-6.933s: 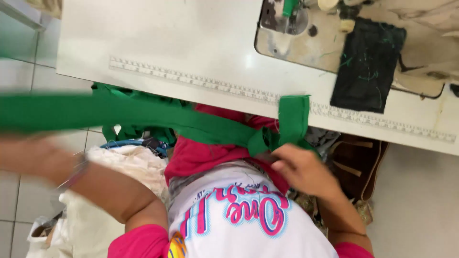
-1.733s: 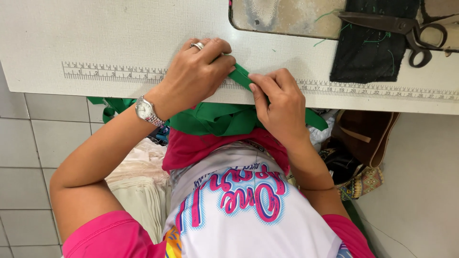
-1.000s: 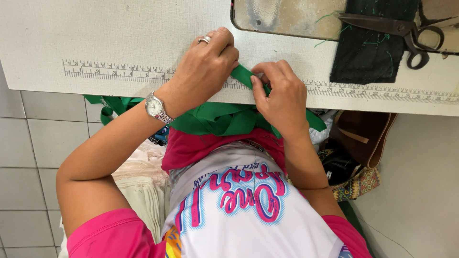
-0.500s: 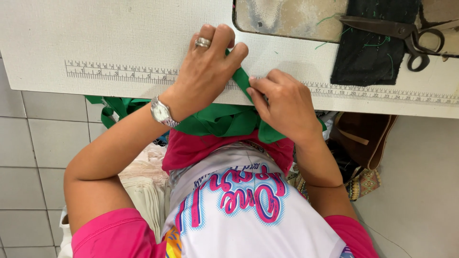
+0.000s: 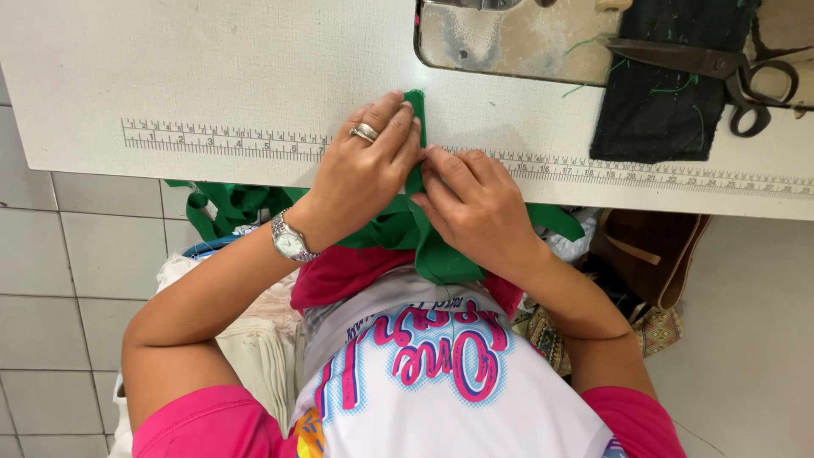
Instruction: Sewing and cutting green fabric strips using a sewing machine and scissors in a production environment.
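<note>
A green fabric strip [image 5: 415, 216] runs from my lap up onto the white sewing table [image 5: 212, 76]. My left hand [image 5: 373, 165], with a ring and a wristwatch, presses the strip's end flat against the table. Beside it, my right hand [image 5: 475, 203] pinches the same strip with its fingertips near the table's front edge. The two hands touch each other over the fabric. More of the green strip [image 5: 229, 208] hangs bunched below the table at the left.
A printed ruler [image 5: 220, 140] runs along the table's front edge. The sewing machine's metal bed plate [image 5: 509, 42] lies at the back, with a black cloth [image 5: 661, 102] and dark scissors [image 5: 721, 64] to its right. Bags and white cloth sit on the tiled floor.
Both hands have slid the green strip's end further onto the table, towards the metal plate. Several seconds ago the strip was stretched wide between my hands below the table.
</note>
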